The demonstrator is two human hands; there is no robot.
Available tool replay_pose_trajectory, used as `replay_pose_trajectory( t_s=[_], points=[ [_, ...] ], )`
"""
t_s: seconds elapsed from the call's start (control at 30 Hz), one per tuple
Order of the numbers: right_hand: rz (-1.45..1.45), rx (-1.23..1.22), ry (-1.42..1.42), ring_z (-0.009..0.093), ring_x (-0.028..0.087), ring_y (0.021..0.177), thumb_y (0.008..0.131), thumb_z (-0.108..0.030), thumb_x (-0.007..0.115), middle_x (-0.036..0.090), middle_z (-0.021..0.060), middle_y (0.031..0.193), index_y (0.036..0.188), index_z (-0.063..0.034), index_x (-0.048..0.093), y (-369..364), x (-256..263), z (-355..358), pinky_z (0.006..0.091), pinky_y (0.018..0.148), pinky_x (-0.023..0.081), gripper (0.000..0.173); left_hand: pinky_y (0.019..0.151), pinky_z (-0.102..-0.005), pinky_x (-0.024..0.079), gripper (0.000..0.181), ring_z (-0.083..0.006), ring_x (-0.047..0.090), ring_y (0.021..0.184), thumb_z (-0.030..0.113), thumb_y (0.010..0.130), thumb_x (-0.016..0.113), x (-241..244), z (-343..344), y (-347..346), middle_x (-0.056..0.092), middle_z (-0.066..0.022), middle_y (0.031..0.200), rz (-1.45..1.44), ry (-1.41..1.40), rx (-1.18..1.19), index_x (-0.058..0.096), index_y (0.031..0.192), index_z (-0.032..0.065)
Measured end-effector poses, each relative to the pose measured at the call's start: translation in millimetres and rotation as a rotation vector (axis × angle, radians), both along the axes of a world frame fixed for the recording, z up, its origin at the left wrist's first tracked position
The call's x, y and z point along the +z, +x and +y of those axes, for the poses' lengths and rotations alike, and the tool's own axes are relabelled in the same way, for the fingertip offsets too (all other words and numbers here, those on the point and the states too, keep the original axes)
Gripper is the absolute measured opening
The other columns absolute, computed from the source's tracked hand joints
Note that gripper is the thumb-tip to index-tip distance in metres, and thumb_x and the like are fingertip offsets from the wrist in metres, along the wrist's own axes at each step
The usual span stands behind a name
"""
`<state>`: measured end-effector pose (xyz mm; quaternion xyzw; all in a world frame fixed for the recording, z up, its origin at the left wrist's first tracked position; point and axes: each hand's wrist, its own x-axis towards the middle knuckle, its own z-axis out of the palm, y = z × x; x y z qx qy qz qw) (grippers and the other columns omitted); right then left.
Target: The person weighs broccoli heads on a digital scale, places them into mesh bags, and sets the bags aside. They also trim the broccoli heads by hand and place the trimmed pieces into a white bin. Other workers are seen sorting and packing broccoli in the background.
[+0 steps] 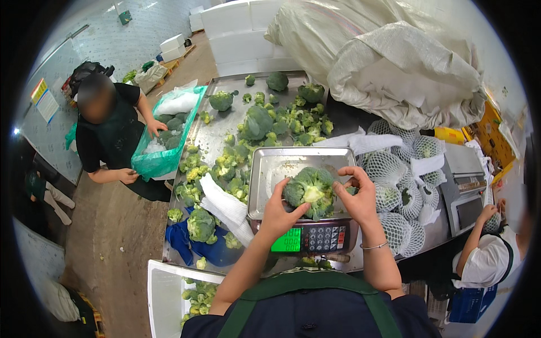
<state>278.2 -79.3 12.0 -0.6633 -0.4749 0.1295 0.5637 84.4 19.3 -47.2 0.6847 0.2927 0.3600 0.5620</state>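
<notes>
A broccoli head [310, 192] with its pale cut stem turned up is over the metal pan [270, 162] of a digital scale [325, 238]. My left hand [281, 211] grips it from the left, thumb near the stem and fingers at the far edge. At its right edge is my right hand [359, 194], thumb tip against the florets and index finger curled away. Whether this hand carries any of the grip is unclear. A bit of dark green broccoli [351, 190] shows between its thumb and fingers. The scale's green display is lit, partly behind my left wrist.
Loose broccoli [258, 122] and florets spread over the steel table [219, 122]. White mesh sleeves [224, 207] lie left of the scale; net-wrapped heads [386, 169] are piled right. A large woven sack [393, 63] stands behind. Co-workers [112, 122] stand left, one holding a green-lined box [158, 162], and right [490, 253].
</notes>
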Motion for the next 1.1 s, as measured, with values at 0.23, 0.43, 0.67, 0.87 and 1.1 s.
replay_pose_trajectory(
  t_s=[0.23,0.43,0.67,0.87,1.1],
  points=[
    [-0.391,0.216,-0.081,0.036,0.065,0.098,0.077,-0.033,0.077,0.067,0.0190,0.106,0.110,-0.0049,0.069,-54,-1,79,0.0420,0.085,0.051,0.044,0.104,-0.0412,0.043,0.085,-0.0308,0.054,0.122,0.034,0.070,0.084,-3,17,-51,0.053,-0.0199,0.132,0.223,0.269,0.315,0.045,0.138,0.0003],
    [-0.475,0.039,0.035,0.037,0.063,0.087,0.078,-0.030,0.079,0.068,0.0205,0.094,0.102,0.0000,0.069,-18,-18,42,0.0444,0.081,0.050,0.040,0.107,-0.0454,0.038,0.100,-0.0439,0.049,0.124,0.034,0.068,0.074,-14,36,21,0.043,-0.0270,0.141,0.099,0.390,-0.156,0.027,0.150,0.0024],
    [-0.673,-0.137,0.287,0.039,0.059,0.086,0.077,-0.020,0.080,0.062,0.0202,0.089,0.088,0.0002,0.065,-70,-8,31,0.0479,0.081,0.049,0.028,0.082,-0.0478,0.050,0.092,-0.0391,0.061,0.094,0.034,0.060,0.081,7,4,3,0.061,-0.0224,0.105,0.281,0.326,0.271,0.044,0.140,0.0070],
    [-0.383,-0.191,0.213,0.033,0.061,0.088,0.081,-0.020,0.077,0.063,0.0189,0.101,0.112,0.0021,0.057,-102,21,30,0.0419,0.081,0.052,0.043,0.083,-0.0482,0.050,0.079,-0.0402,0.058,0.102,0.029,0.071,0.075,23,-1,6,0.059,-0.0240,0.108,0.279,0.332,0.318,0.043,0.139,0.0040],
    [0.047,1.031,-0.019,0.037,0.052,0.125,0.083,-0.022,0.061,0.051,0.0218,0.138,0.136,-0.0019,0.049,-183,23,52,0.0498,0.111,0.028,0.058,0.115,-0.0435,0.030,0.106,-0.0415,0.034,0.139,0.044,0.072,0.076,36,0,12,0.030,-0.0315,0.148,0.308,0.150,-0.093,0.021,0.153,0.0039]
  ],
)
